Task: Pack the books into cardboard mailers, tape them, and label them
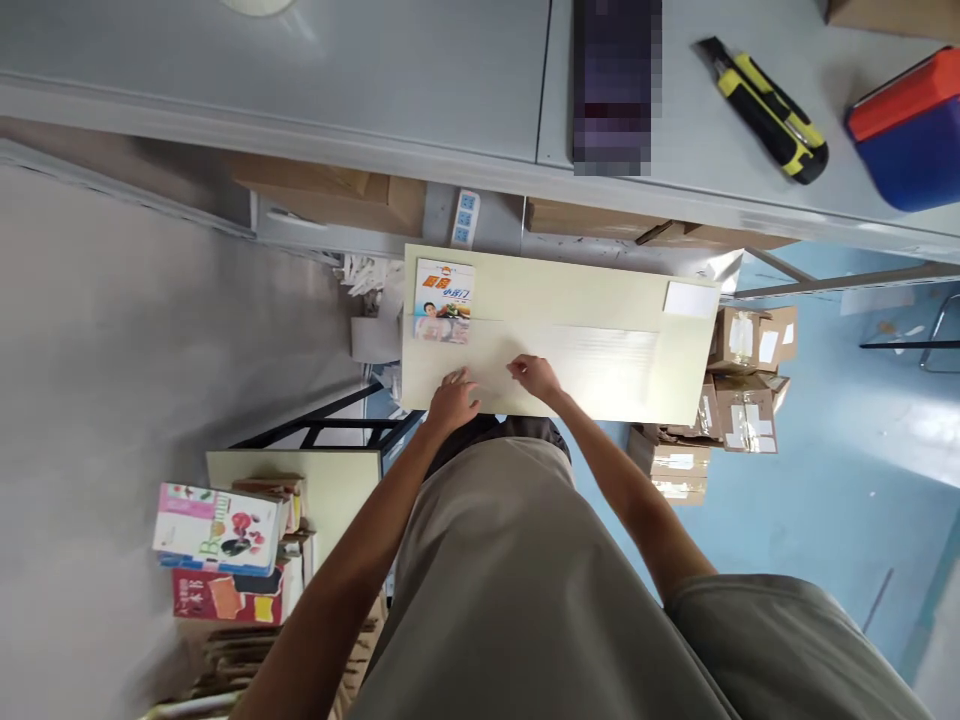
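Observation:
A cookbook-like booklet [444, 285] with a person and food on its cover lies at the left of a pale yellow board [517, 285]. Clear plastic film [607, 350] stretches across the board, its left part over the booklet's lower half. My left hand [452, 402] rests on the film below the booklet, fingers spread. To its right, my right hand [536, 376] has thumb and fingers pinched together over the film. Whether the film is between those fingertips is too small to make out. A white card [690, 299] lies at the board's upper right corner.
Above the board runs a grey desk [420, 80] with a yellow-black utility knife [769, 110] and a red-blue container [911, 135]. A power strip [466, 218] is beneath it. Stacked books [217, 530] stand lower left; taped cardboard boxes [746, 415] are at right.

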### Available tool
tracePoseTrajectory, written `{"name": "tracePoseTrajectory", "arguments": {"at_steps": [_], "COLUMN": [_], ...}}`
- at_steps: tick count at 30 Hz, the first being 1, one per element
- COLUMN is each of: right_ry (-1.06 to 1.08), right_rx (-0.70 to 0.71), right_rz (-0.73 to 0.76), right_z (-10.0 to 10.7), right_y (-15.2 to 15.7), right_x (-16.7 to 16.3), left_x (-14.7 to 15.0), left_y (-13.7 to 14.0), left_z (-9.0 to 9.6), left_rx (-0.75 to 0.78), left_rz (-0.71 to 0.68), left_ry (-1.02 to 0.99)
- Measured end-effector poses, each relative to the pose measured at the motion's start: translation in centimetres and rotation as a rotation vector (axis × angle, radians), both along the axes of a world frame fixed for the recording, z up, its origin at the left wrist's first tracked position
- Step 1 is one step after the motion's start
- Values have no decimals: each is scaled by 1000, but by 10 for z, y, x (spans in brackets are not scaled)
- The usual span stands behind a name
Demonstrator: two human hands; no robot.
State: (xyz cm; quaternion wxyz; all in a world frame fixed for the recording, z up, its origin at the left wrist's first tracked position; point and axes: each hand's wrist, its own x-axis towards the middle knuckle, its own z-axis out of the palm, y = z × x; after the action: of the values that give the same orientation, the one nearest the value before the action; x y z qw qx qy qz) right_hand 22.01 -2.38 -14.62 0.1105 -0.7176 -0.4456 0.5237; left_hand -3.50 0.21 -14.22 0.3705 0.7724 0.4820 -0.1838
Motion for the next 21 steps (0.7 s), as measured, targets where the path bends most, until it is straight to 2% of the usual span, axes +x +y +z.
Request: {"name": "tracePoseTrajectory", "arguments": {"at_steps": [2, 5, 7, 10, 12, 15, 18, 21], "right_ry": [164, 373, 409, 379, 354, 306, 190, 79], "right_rx": [-53, -177, -228, -263, -287, -295, -281, -285], "right_rz": [-85, -348, -457, -521, -548, -549, -455, -363], "right_z": [-9, -23, -31, -39, -41, -39, -35, -33], "right_y": [18, 48, 62, 70, 69, 64, 61, 58], "right_x": [-45, -88, -101, -106, -106, -105, -107, -109], "left_x": [-6, -14, -19, -26, -29, -29, -22, -9], "left_y": [10, 27, 39, 58, 74, 104, 137, 166], "left_z": [-3, -7, -9, -11, -11, -12, -16, -21], "left_rx": [-7, -50, -79, -128, -96, 95, 246, 247], "left_rz": [17, 92, 175, 282, 347, 470, 565, 636], "left_ry": [-53, -117, -130, -177, -223, -276, -303, -232]}}
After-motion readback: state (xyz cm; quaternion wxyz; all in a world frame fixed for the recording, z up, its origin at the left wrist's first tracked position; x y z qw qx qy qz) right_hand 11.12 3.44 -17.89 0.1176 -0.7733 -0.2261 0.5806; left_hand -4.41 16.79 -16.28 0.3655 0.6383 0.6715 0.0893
